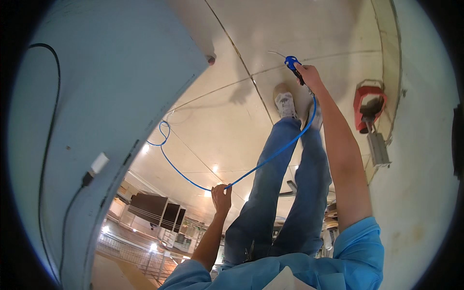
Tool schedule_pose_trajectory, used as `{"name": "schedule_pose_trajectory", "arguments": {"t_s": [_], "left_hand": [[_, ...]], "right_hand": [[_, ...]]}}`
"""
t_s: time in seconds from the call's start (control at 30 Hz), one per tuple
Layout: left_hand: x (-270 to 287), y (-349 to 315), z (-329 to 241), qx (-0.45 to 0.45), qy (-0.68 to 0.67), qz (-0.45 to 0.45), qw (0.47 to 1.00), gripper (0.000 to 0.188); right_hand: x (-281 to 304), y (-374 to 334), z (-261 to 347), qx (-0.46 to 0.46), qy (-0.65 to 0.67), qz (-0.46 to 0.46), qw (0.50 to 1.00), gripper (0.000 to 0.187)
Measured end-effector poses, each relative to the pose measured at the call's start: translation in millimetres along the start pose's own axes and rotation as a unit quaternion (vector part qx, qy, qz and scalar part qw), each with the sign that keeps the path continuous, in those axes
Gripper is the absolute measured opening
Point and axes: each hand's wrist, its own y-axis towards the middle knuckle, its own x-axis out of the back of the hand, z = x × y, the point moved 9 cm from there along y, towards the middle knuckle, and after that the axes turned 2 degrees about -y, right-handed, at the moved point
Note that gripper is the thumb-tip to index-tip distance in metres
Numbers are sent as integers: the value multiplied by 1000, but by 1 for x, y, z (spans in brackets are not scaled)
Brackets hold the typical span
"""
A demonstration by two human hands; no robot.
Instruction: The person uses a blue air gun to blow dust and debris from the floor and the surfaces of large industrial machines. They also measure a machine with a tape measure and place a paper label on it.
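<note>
An air blow gun [293, 65] with a blue body, a black handle and a thin metal nozzle is gripped in my right hand [309, 78], held out over the floor. From its handle end a thin blue air hose [278, 153] curves down to my left hand [222, 197], whose fingers are closed around it. Beyond that hand the hose runs up and left to a small loop, then passes behind the edge of the table.
A pale blue-grey table [111, 72] fills the left side, with a cable and white connector [98, 164] on it. Against the right wall stands a red metal-framed object [369, 104] with a grey bracket. Dark boxes [154, 210] and wire racks show at lower left. Tiled floor [208, 121] lies between.
</note>
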Motion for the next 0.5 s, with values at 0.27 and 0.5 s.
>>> {"name": "schedule_pose_trajectory", "arguments": {"t_s": [0.27,0.5], "left_hand": [[-59,-77,172,37,-51,7,998,17],[-35,-121,235,35,-20,27,999,20]], "right_hand": [[-132,-93,-98,46,-16,10,999,54],[-161,-155,-153,71,-12,-28,997,57]]}}
